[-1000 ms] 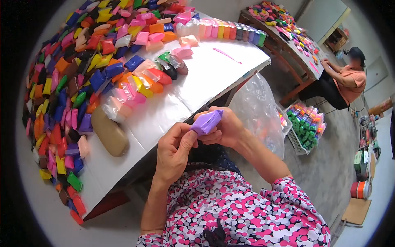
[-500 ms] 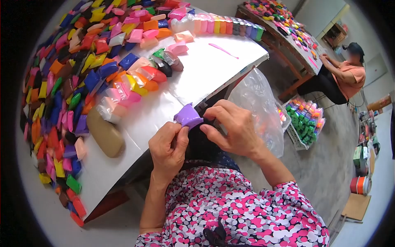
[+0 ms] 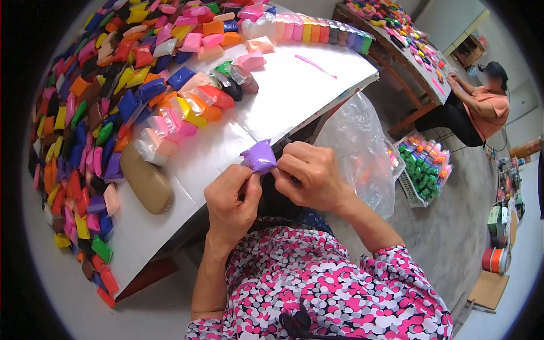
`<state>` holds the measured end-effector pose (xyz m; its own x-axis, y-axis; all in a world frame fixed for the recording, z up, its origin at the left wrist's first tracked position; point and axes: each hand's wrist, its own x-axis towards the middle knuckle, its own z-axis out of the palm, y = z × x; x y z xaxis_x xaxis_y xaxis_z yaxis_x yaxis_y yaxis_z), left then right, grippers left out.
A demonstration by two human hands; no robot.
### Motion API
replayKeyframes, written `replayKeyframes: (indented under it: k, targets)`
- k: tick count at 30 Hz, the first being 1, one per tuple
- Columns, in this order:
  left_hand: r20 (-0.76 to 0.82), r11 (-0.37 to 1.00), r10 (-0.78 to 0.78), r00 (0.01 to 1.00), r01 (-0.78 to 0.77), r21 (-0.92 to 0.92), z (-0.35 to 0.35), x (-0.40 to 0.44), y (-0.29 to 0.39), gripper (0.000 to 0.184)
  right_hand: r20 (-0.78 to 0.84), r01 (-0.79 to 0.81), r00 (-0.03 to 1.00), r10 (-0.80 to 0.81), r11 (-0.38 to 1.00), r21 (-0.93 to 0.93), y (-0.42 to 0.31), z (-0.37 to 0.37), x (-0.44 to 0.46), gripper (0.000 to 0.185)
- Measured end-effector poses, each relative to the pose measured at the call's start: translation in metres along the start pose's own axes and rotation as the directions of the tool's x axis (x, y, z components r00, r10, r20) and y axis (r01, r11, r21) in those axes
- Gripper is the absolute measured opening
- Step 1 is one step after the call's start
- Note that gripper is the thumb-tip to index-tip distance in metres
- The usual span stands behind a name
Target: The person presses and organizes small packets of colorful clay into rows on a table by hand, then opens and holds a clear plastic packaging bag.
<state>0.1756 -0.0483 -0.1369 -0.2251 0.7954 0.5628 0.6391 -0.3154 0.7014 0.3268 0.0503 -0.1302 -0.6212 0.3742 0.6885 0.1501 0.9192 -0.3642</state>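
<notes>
A small purple clay packet (image 3: 260, 156) in clear wrap is held up in front of me, by the table's near edge. My left hand (image 3: 232, 192) is closed, thumb and fingers pinching the packet's lower edge. My right hand (image 3: 309, 173) is closed too, its thumb and finger pinching the packet's lower right corner. Beyond it on the white table, a strip of joined packets (image 3: 192, 110) in several colours lies near a brown, rounded block (image 3: 146, 178). A thin pink plastic tool (image 3: 316, 66) rests to the right.
Loose coloured packets (image 3: 85, 124) are heaped over the table's left and far side. Another strip of packets (image 3: 317, 31) runs along the far edge. On the right are a clear plastic bag (image 3: 360, 153), a basket of packets (image 3: 416, 190) and a seated person (image 3: 481, 105) at another table.
My right hand has moved in to the left and its fingers have closed on the packet's corner. The packet has turned a little. The view has shifted slightly.
</notes>
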Motion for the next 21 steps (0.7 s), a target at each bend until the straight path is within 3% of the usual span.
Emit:
replayKeyframes:
  k: [5,8,11,21]
  targets:
    - [-0.108,0.998,0.041,0.993,-0.035,0.058,0.007,-0.003,0.002,0.015,-0.102,0.066,0.992,-0.078,0.991,-0.113,-0.003,0.007,-0.005,0.017]
    - [-0.09,0.992,0.09,0.992,-0.081,0.1,0.007,-0.005,-0.004,0.013,-0.112,0.08,0.989,-0.095,0.988,-0.131,-0.002,0.009,-0.005,0.017]
    - [-0.042,0.96,0.127,0.991,-0.112,0.256,0.002,0.0,-0.001,0.011,-0.09,0.12,0.987,-0.132,0.984,-0.13,0.0,0.008,-0.004,0.018]
    - [0.029,0.88,0.307,0.951,-0.295,0.373,-0.003,-0.013,-0.001,0.012,-0.045,0.224,0.97,-0.239,0.95,-0.22,-0.003,0.001,-0.011,0.022]
